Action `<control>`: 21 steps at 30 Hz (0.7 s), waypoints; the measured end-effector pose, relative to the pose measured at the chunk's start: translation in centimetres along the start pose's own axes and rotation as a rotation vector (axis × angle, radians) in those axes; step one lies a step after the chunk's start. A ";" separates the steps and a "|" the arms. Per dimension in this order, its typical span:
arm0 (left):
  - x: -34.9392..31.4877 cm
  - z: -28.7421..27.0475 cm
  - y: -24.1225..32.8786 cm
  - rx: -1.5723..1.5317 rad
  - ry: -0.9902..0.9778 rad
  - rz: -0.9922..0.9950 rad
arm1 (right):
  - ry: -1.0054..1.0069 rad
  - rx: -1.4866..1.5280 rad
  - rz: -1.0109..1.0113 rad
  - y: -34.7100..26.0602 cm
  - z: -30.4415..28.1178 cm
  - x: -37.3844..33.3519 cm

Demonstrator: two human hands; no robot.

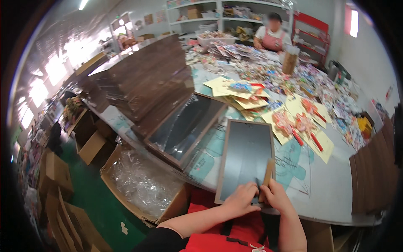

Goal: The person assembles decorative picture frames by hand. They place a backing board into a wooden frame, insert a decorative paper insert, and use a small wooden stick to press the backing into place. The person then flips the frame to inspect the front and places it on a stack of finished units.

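A brown-edged picture frame point(244, 153) with a dark grey panel lies on the table before me. My right hand point(275, 196) is closed round a narrow brown strip point(268, 174), which stands tilted along the frame's right edge near its lower corner. Beside it, my left hand point(242, 199) rests over the panel's lower right part, its fingers bent and pressed together. Whatever lies between those fingers is hidden; a small dark shape shows at their tips. A second frame point(189, 126), covered in clear film, lies to the left.
Stacked dark brown frames point(147, 80) rise at the left. A carton point(110, 180) of clear film stands below the table edge. Yellow cards point(325, 147) with orange pieces and red sticks lie beyond the frame. Brown panels point(375, 172) stand right. A person point(273, 35) works across the cluttered table.
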State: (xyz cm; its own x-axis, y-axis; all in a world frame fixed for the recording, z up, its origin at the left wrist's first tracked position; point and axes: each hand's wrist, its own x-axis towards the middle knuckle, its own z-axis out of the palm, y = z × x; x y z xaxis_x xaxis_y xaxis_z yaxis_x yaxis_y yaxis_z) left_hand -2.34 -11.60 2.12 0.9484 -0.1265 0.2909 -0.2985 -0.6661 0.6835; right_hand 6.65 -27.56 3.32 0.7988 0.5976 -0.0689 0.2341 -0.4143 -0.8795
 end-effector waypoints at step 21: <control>0.0 0.3 0.1 0.069 0.040 0.038 | 0.271 -0.344 -0.205 -0.3 2.4 -1.8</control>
State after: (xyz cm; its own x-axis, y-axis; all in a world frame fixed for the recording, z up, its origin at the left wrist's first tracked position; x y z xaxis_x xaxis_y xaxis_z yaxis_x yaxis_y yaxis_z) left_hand -2.28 -11.86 1.98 0.9309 -0.1239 0.3436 -0.3249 -0.7109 0.6238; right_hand 3.81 -26.84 2.58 0.8221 0.5093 0.2545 0.5347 -0.5372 -0.6523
